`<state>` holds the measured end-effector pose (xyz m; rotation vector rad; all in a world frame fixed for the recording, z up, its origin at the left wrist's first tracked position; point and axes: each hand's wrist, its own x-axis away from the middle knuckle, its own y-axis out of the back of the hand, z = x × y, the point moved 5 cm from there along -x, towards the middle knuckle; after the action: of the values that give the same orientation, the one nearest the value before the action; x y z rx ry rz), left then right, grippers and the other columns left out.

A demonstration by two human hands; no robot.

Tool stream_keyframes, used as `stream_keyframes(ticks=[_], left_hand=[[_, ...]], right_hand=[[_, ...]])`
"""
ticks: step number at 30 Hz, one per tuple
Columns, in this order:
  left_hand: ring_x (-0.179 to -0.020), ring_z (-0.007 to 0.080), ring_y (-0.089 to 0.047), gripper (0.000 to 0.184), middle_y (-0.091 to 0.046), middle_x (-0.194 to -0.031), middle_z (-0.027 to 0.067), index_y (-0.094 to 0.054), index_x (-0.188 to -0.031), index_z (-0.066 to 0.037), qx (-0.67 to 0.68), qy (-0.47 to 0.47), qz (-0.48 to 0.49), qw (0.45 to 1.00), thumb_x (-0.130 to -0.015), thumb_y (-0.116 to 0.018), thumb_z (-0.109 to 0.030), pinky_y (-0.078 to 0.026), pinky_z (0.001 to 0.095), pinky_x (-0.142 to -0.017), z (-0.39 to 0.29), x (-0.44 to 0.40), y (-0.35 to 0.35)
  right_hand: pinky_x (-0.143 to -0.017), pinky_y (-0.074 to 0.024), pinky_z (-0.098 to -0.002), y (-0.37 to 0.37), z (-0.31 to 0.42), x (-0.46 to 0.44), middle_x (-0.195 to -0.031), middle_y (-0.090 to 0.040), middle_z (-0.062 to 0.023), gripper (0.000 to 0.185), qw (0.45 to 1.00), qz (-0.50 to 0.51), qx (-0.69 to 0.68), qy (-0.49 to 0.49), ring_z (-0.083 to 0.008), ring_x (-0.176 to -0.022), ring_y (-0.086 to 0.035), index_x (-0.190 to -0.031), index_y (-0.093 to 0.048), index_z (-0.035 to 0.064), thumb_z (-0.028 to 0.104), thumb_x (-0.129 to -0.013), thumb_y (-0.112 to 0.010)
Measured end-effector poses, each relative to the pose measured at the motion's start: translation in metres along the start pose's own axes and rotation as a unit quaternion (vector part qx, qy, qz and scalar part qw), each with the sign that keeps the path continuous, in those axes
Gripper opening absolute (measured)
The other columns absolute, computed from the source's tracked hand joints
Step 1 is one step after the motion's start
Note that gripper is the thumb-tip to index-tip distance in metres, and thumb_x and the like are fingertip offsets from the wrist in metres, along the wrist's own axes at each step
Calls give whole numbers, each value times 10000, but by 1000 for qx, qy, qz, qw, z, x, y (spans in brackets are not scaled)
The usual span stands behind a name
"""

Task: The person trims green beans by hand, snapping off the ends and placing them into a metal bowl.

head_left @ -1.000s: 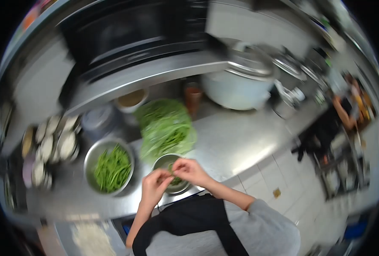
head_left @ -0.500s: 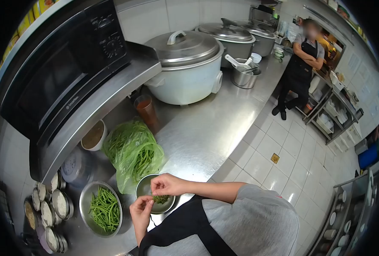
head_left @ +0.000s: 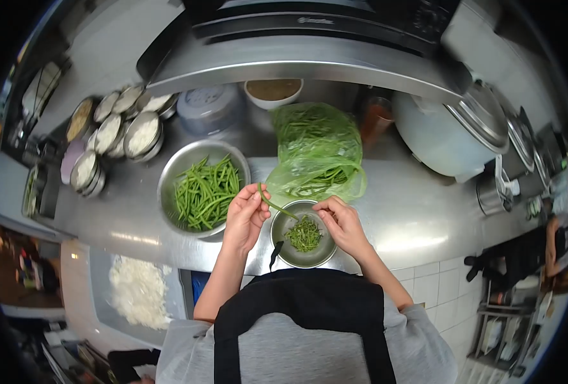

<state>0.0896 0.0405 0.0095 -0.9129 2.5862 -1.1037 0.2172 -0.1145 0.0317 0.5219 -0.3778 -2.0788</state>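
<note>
Between thumb and fingers, my left hand pinches one green bean, whose far end reaches over a small metal bowl. In that bowl lies a small heap of green bean trimmings. My right hand is over the bowl's right rim, thumb and forefinger drawn close together; anything between them is too small to make out. To the left, a larger metal bowl holds many whole green beans. Behind the small bowl sits an open green plastic bag with more beans inside.
Small bowls of white contents stack at the left, near a lidded plastic container. A microwave shelf overhangs the counter. A rice cooker stands right. Below left is a tub of white food. A person is at far right.
The view has swung left, bringing the counter square in front. My hands have moved apart, and a green bean now shows plainly in my left hand.
</note>
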Motion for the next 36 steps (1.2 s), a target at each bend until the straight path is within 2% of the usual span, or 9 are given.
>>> stream_keyframes(ticks=[4,13,16,19,23,28,30,34,36], left_hand=[[-662,59,-559,171,-585,-869,37,-516,-1044,-18,96,24,-15,995,-887,-495,-81,-511,190,-591,9,6,5],[-682,62,-541,181,-563,-895,16,-505,-1064,-39,140,50,-19,989,-890,-490,-89,-490,197,-611,20,20,12],[-673,62,-528,162,-558,-896,29,-500,-1039,-38,148,56,-8,987,-884,-501,-87,-479,191,-578,26,27,8],[-664,68,-520,107,-544,-865,50,-491,-958,-35,-13,48,44,998,-870,-526,-85,-473,192,-556,23,38,-12],[-644,67,-525,98,-557,-871,47,-499,-956,-29,-123,45,53,990,-867,-522,-63,-480,200,-565,24,49,-27],[-714,110,-560,79,-505,-910,69,-532,-920,30,-366,-49,226,902,-853,-504,-2,-481,230,-645,20,70,-77],[-746,118,-567,77,-509,-912,83,-544,-910,30,-362,-73,202,907,-846,-511,5,-485,235,-662,11,66,-76],[-757,118,-586,211,-525,-1014,97,-537,-1009,36,-350,-296,24,889,-799,-542,31,-486,218,-616,-54,53,-39],[-758,111,-585,314,-502,-1112,109,-510,-1095,33,-397,-279,-110,867,-785,-561,27,-477,196,-589,-82,48,-20]], right_hand=[[-652,-438,-249,-21,6,2,-838,-546,-54,171,984,69,-164,-15,-129,-728,-544,-956,-574,-10,124,-859,-529],[-706,-423,-238,-28,-4,12,-778,-572,-57,184,902,128,-401,-93,-115,-739,-532,-748,-534,0,105,-886,-471],[-631,-441,-260,-26,-4,14,-707,-581,-63,182,929,168,-324,-56,-115,-665,-541,-698,-541,-9,93,-842,-502],[-515,-443,-357,-29,-6,21,-565,-535,-146,142,987,137,67,-43,-294,-530,-547,-578,-535,-4,105,-662,-568],[-537,-461,-386,-33,3,20,-614,-570,-153,133,973,104,204,-8,-325,-595,-577,-597,-568,6,116,-672,-564],[-552,-478,-401,-35,-1,7,-682,-585,-158,147,947,97,297,71,-322,-635,-596,-644,-593,25,168,-677,-609],[-558,-469,-408,-34,0,7,-699,-588,-146,162,948,100,296,59,-313,-641,-596,-650,-583,36,187,-691,-626],[-565,-445,-419,-25,-5,14,-689,-577,-139,223,973,112,199,-6,-316,-632,-580,-626,-535,27,205,-731,-618],[-566,-436,-425,-17,-10,11,-688,-573,-142,243,982,99,158,-18,-323,-630,-572,-626,-521,20,211,-746,-613]])
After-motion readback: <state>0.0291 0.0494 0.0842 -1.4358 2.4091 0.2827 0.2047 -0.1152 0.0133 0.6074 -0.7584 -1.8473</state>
